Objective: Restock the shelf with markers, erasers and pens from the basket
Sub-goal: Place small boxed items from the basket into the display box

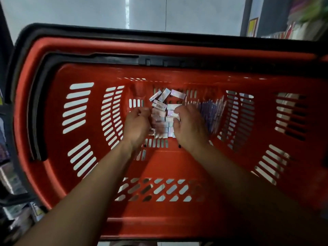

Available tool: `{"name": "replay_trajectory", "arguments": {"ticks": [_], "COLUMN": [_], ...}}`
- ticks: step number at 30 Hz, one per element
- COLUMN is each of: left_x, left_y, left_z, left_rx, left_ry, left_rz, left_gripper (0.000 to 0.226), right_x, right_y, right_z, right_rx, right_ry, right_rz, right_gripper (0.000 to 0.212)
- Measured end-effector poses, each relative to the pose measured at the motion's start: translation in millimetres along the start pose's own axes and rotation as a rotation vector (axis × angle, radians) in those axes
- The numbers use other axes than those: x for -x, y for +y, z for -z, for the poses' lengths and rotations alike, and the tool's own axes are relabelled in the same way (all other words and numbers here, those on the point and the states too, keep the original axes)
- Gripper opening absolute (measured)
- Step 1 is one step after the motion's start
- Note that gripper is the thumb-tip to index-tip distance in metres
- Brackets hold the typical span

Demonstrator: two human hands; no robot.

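A red plastic basket (83, 157) with slotted walls fills the view. On its floor lies a pile of several small white-and-pink eraser boxes (160, 119). Both my hands are down in the basket on either side of that pile. My left hand (136, 126) cups the pile's left edge with curled fingers. My right hand (190, 126) curls over its right side, its fingertips on the boxes. A bundle of dark purple pens or markers (212, 112) lies just right of my right hand, partly hidden by it and blurred.
The basket's black handles (110, 58) lie folded along its far and left rim. Pale floor shows beyond the basket. Stocked shelves (292, 31) stand at the upper right, and more goods (10, 174) show dimly at the left edge.
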State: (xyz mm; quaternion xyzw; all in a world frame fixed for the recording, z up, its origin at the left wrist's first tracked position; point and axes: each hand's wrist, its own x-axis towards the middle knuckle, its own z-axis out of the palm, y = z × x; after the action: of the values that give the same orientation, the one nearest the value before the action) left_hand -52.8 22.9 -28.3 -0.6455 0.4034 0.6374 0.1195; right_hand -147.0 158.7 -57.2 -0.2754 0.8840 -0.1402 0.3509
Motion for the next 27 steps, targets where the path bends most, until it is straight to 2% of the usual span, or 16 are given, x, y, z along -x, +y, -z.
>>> {"name": "replay_trajectory", "arguments": {"ticks": [3,5,10,12,16,21,23,25,27], "left_x": [-1.6,-2.1,-1.5,-2.8,-6.6,-5.0,-3.4,-2.5,-2.6], "left_y": [-0.5,-1.9,-3.3,-4.1,-6.7,-4.4,-3.8,-3.0,-3.1], "left_z": [2.8,5.0,6.9,7.5,8.3,3.4,0.6,-0.2,-0.2], "left_rx": [0.058,0.040,0.056,0.050,0.025,-0.055,-0.036,0.009,0.032], "left_ry": [0.011,0.000,0.012,0.014,0.013,-0.109,-0.107,-0.081,-0.078], "left_rz": [0.025,0.036,0.057,0.067,0.071,0.097,0.103,0.122,0.129], "left_gripper": [0.020,0.019,0.021,0.021,0.025,0.037,0.033,0.029,0.031], "right_x": [-11.3,-16.0,-14.0,-7.3,4.6,22.2,19.1,8.0,-7.4], "right_y": [11.0,13.1,13.4,10.0,-14.2,-38.8,-34.7,-23.6,-10.2], "right_z": [-11.1,-17.9,-21.9,-20.5,-12.2,-11.1,-10.1,-8.5,-5.5], "right_rx": [0.199,0.284,0.386,0.218,-0.531,-0.817,-0.694,-0.393,-0.138], "right_ry": [-0.084,-0.117,-0.072,-0.066,-0.137,-0.210,-0.168,-0.063,0.052], "right_rz": [0.101,0.135,0.169,0.076,-0.292,-0.306,-0.270,-0.189,-0.109], "right_gripper": [0.032,0.030,0.026,0.021,0.017,0.012,0.009,0.008,0.020]}}
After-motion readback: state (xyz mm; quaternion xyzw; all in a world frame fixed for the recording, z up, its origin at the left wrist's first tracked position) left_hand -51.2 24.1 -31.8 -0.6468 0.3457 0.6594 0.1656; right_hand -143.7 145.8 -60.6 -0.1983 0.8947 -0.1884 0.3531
